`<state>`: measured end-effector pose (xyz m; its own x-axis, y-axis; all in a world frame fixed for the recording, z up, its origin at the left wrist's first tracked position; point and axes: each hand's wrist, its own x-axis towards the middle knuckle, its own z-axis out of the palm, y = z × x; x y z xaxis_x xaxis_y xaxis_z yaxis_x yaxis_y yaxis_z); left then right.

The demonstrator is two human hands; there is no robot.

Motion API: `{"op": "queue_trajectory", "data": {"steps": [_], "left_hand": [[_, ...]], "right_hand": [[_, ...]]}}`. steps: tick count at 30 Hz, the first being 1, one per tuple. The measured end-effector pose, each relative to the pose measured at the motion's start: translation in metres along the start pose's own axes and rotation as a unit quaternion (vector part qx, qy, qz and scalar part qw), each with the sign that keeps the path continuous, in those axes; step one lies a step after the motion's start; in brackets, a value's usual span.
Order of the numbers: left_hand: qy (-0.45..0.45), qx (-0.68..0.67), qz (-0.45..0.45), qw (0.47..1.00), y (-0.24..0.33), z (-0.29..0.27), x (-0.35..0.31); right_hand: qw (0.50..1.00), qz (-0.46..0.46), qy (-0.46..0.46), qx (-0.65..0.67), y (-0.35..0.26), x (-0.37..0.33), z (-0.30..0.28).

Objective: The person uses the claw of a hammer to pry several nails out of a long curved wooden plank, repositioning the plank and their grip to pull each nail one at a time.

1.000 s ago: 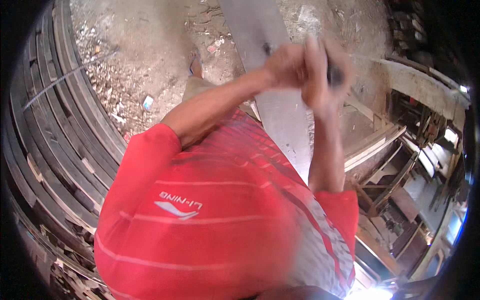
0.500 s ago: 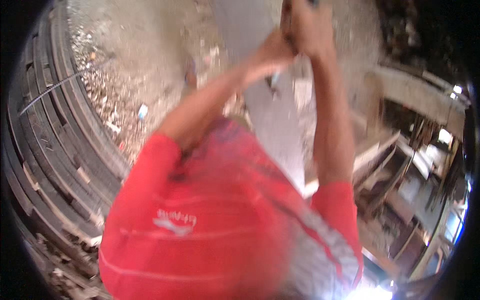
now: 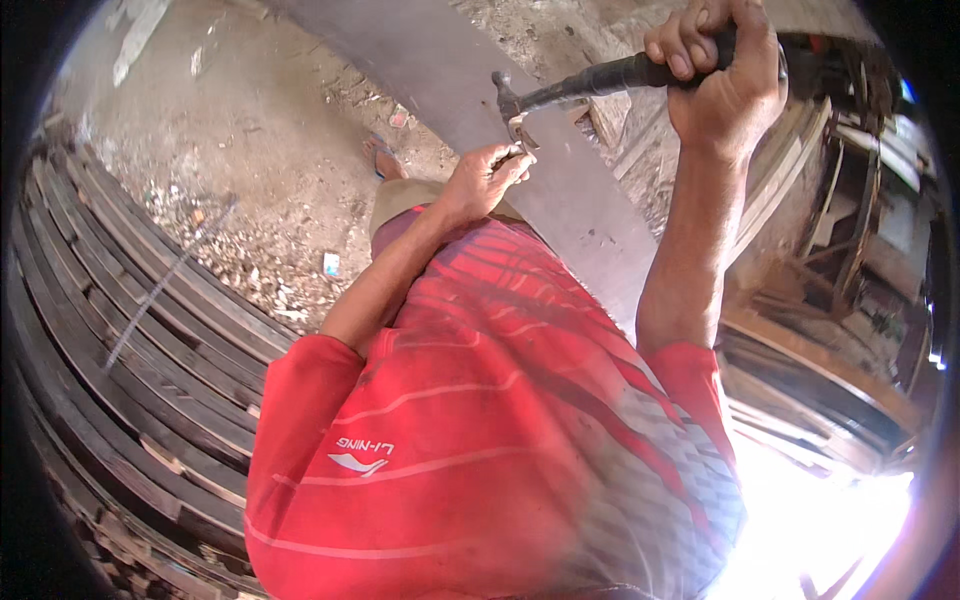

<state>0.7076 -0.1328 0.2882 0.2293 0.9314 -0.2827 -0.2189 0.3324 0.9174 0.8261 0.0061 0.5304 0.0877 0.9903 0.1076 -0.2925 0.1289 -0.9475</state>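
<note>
My right hand (image 3: pixel 725 75) is wrapped round the dark grip of a claw hammer (image 3: pixel 590 82), raised at the upper right. The hammer's head points left, above a long grey board (image 3: pixel 590 200) that runs slantwise in front of me. My left hand (image 3: pixel 487 182) is closed in a pinch at the board's near edge, just below the hammer's claw. What its fingertips hold, if anything, is too small to make out. A gap shows between the two hands.
Long dark timbers (image 3: pixel 130 330) lie stacked on the left, with a thin rod (image 3: pixel 165 290) across them. Wood chips and a small pale packet (image 3: pixel 331 263) litter the ground beside my sandalled foot (image 3: pixel 383 158). More planks (image 3: pixel 785 180) lean at the right.
Both hands were close together far ahead and blurred. Now the left has come back to the board's near edge, while the right has moved rightward, and the hammer shows clearly.
</note>
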Motion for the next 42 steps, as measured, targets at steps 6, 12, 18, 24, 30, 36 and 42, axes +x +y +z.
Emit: {"op": "queue_trajectory", "data": {"steps": [6, 12, 18, 24, 30, 36, 42], "left_hand": [[-0.123, -0.027, -0.057, 0.99, 0.001, 0.025, -0.017], [-0.148, 0.158, -0.027, 0.976, 0.04, 0.031, -0.003], [0.112, -0.051, -0.076, 0.989, 0.054, -0.045, 0.112], [-0.054, 0.21, -0.01, 0.976, 0.017, 0.022, 0.074], [-0.081, 0.266, 0.025, 0.96, -0.011, 0.079, 0.06], [-0.012, 0.341, 0.146, 0.929, -0.041, 0.113, 0.054], [0.035, 0.382, 0.13, 0.914, -0.035, 0.159, 0.02]], "right_hand": [[0.992, -0.11, 0.041, 0.04, -0.017, -0.05, -0.052], [0.981, -0.141, 0.132, 0.001, -0.03, -0.109, -0.146], [0.924, -0.241, 0.283, -0.093, -0.054, -0.157, -0.169], [0.928, -0.321, 0.142, -0.124, -0.05, -0.183, -0.194], [0.971, -0.109, 0.21, 0.026, -0.013, -0.186, -0.202], [0.963, -0.128, 0.215, 0.1, -0.006, -0.2, -0.248], [0.955, -0.12, 0.209, 0.171, -0.004, -0.232, -0.322]]}}
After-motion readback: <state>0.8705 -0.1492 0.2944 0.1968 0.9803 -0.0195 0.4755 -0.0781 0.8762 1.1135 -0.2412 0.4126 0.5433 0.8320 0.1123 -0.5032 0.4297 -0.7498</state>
